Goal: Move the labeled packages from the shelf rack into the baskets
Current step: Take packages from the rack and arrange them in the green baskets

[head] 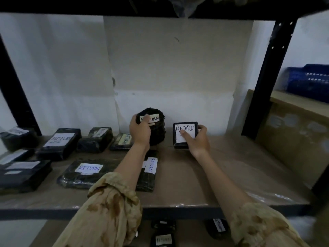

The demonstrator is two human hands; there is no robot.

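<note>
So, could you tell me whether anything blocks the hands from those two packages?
Nothing visible: the left hand grips the round package and the right hand the square package. Toward the blue basket, the rack's black upright stands between.

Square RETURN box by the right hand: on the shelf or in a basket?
On the shelf: square box touches the board, right hand gripping it.

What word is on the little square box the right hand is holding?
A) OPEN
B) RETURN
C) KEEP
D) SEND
B: the white label on the square box gripped by the right hand reads RETURN, as does the one on the round bundle that the left hand holds.
</note>
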